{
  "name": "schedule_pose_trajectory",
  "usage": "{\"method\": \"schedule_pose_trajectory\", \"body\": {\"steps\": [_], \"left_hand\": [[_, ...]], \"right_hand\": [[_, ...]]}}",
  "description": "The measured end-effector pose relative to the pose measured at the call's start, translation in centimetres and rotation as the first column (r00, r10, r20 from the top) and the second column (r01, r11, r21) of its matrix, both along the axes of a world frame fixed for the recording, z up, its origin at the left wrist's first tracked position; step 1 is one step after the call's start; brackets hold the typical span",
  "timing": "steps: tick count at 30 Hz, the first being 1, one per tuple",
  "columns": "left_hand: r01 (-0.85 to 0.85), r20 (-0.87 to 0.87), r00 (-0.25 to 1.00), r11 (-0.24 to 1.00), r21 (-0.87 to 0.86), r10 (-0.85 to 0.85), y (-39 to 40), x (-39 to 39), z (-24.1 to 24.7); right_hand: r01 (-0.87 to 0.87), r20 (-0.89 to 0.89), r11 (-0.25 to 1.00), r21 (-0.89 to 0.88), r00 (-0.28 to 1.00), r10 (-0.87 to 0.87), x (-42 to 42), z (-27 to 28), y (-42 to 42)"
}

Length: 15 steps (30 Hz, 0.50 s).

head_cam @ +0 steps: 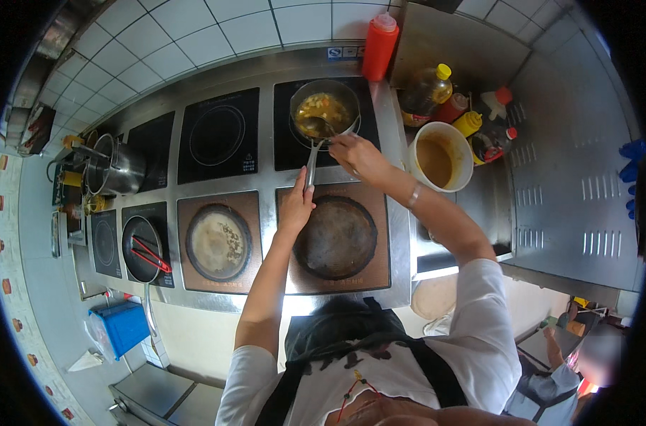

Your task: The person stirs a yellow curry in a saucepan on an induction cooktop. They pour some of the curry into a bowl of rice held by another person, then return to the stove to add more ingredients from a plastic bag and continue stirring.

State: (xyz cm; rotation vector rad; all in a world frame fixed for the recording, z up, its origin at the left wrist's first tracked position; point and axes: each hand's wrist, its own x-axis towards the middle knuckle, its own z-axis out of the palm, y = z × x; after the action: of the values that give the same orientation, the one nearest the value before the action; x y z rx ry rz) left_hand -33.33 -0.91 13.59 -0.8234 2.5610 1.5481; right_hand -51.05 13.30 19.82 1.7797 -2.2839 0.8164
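A saucepan (308,91) holds a yellowish soup with diced pieces (323,108) and sits on the back right induction hob (369,136). My left hand (296,207) grips its metal handle (312,162), which points towards me. Over the pan's near rim, my right hand (359,158) is closed around the handle of a metal ladle (316,126). The ladle's bowl dips into the soup; most of its handle is hidden by my fingers. Beneath my forearms, a dark round griddle plate (336,239) lies on the front hob.
To the right stand a white tub of brown sauce (437,157), a large oil bottle (426,96) and several squeeze bottles. A red squeeze bottle (380,48) is behind. Leftward are a frying pan (136,250) with red tongs (149,255) and steel pots (120,170). Another person (552,383) is at lower right.
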Motion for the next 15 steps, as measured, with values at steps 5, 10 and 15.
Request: {"method": "schedule_pose_trajectory", "body": {"steps": [5,10,15], "left_hand": [[0.014,0.086,0.996,0.999,0.044,-0.018,-0.4,0.2,0.2],[0.09,0.123,0.989,0.991,-0.104,-0.077,-1.4,-0.6,-0.5],[0.112,-0.07,0.99,0.987,-0.113,-0.12,-2.6,-0.4,-3.1]], "right_hand": [[0.263,0.046,0.958,0.114,0.962,-0.269,-1.2,-0.9,-0.9],[0.126,-0.026,0.99,-0.063,0.991,-0.128,-0.5,-1.4,-3.2],[0.257,0.072,0.956,0.142,0.961,-0.269,0.7,0.5,-2.4]]}}
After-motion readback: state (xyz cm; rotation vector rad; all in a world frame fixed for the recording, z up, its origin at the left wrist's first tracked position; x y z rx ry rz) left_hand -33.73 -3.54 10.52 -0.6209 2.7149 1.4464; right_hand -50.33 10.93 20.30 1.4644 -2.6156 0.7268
